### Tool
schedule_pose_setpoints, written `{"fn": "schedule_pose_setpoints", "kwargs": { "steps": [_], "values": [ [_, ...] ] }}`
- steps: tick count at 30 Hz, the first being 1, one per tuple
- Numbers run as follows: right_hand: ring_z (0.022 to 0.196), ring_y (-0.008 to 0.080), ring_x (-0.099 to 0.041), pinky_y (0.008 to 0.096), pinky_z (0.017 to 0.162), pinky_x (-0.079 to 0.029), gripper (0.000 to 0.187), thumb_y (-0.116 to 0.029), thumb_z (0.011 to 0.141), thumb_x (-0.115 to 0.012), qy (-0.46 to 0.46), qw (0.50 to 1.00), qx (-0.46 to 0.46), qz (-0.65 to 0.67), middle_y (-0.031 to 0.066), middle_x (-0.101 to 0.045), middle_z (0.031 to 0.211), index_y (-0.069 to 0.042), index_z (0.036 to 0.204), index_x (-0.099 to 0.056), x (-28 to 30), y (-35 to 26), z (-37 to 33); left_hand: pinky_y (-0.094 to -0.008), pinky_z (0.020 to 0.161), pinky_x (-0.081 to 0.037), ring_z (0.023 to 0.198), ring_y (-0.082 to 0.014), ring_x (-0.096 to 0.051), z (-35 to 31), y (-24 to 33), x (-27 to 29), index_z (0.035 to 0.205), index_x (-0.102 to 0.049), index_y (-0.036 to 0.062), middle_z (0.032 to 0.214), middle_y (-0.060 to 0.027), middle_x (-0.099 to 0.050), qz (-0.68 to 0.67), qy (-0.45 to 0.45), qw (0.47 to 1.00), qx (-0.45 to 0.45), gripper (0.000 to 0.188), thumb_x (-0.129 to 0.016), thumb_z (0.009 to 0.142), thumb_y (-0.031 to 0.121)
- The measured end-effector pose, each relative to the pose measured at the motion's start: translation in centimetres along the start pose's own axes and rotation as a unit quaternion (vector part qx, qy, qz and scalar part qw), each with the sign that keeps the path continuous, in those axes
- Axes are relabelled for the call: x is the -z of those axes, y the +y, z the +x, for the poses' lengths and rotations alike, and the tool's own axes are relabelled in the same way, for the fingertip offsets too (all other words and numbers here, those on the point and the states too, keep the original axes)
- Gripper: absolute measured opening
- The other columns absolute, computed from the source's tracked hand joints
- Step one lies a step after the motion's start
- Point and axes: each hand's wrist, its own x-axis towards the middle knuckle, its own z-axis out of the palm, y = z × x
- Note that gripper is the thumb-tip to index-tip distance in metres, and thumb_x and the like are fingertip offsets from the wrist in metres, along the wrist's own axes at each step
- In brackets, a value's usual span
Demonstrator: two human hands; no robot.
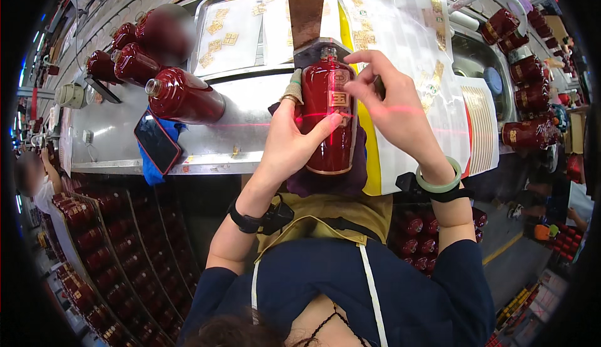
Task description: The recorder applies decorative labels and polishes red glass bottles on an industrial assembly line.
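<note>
A dark red glass bottle (pixel 328 147) with gold lettering down its front lies tilted before me, neck pointing away. My left hand (pixel 291 137) grips its left side, the thumb pressed over the lower gold lettering; a worn finger cover is on one finger. At the bottle's upper right, my right hand (pixel 397 100) has its fingers curved and apart, with the fingertips close to the glass. No object shows in it. Under the bottle is a dark purple cloth (pixel 347 181). Thin red laser lines cross the bottle and both hands.
White sheets with gold decals (pixel 400 46) cover the table right of the bottle. More decals lie in a metal tray (pixel 203 21). To the left are several red bottles (pixel 188 96) and a phone (pixel 156 137) on a blue cloth. A brown post (pixel 307 9) stands directly beyond the bottle.
</note>
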Motion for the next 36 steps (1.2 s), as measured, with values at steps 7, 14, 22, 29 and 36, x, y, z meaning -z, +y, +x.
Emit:
{"fn": "schedule_pose_setpoints", "kwargs": {
  "steps": [7, 14, 22, 29, 36],
  "values": [
    [0.066, 0.0047, -0.042, 0.024, 0.058, -0.038, 0.032, -0.022, 0.094, -0.076, 0.03, 0.993, -0.051, 0.106, -0.005, -0.046, 0.073, -0.002, 0.118, -0.066, -1.7, 2.7, 1.1, -0.0355, 0.105, -0.052, 0.123, -0.0194, -0.061, 0.0, 0.0, 0.1, 0.15, -0.035, -0.0048, 0.137, -0.0148, -0.058, -0.038, 0.003, 0.998, 0.043, 0.072, -0.076, 0.093, 0.009],
    [0.068, 0.0038, -0.037, 0.0205, 0.058, -0.033, 0.048, -0.03, 0.087, -0.084, 0.03, 0.982, -0.105, 0.152, -0.007, -0.041, 0.079, 0.0, 0.119, -0.064, -2.4, 2.7, 1.2, -0.0365, 0.109, -0.05, 0.127, -0.0194, -0.058, -0.2, -0.2, 0.1, 0.153, -0.03, -0.0049, 0.142, -0.0154, -0.054, -0.048, 0.007, 0.998, 0.036, 0.075, -0.074, 0.093, 0.005],
    [0.067, 0.0032, -0.038, 0.0202, 0.058, -0.033, 0.051, -0.032, 0.085, -0.085, 0.031, 0.988, -0.101, 0.115, -0.007, -0.043, 0.078, 0.0, 0.119, -0.064, -2.6, 2.5, 1.4, -0.0371, 0.11, -0.048, 0.13, -0.0203, -0.056, -0.4, 0.3, 0.1, 0.154, -0.028, -0.0051, 0.143, -0.0156, -0.053, -0.045, -0.001, 0.998, 0.053, 0.076, -0.074, 0.094, 0.005],
    [0.067, 0.0041, -0.036, 0.0216, 0.057, -0.03, 0.047, -0.032, 0.086, -0.085, 0.044, 0.985, -0.108, 0.127, -0.0075, -0.041, 0.076, -0.001, 0.116, -0.066, -2.9, 2.7, 1.5, -0.0374, 0.11, -0.048, 0.131, -0.0208, -0.055, -0.5, 0.2, -0.1, 0.154, -0.029, -0.0045, 0.145, -0.0158, -0.052, -0.049, 0.017, 0.997, 0.051, 0.074, -0.072, 0.096, 0.006],
    [0.067, 0.004, -0.035, 0.0218, 0.057, -0.03, 0.044, -0.031, 0.087, -0.084, 0.051, 0.985, -0.102, 0.132, -0.0077, -0.042, 0.076, -0.001, 0.115, -0.066, -3.0, 2.9, 1.5, -0.0377, 0.11, -0.048, 0.131, -0.0211, -0.055, -0.5, 0.2, 0.0, 0.154, -0.029, -0.0049, 0.145, -0.0162, -0.051, -0.053, 0.014, 0.997, 0.047, 0.072, -0.07, 0.096, 0.004]
  ]
}}
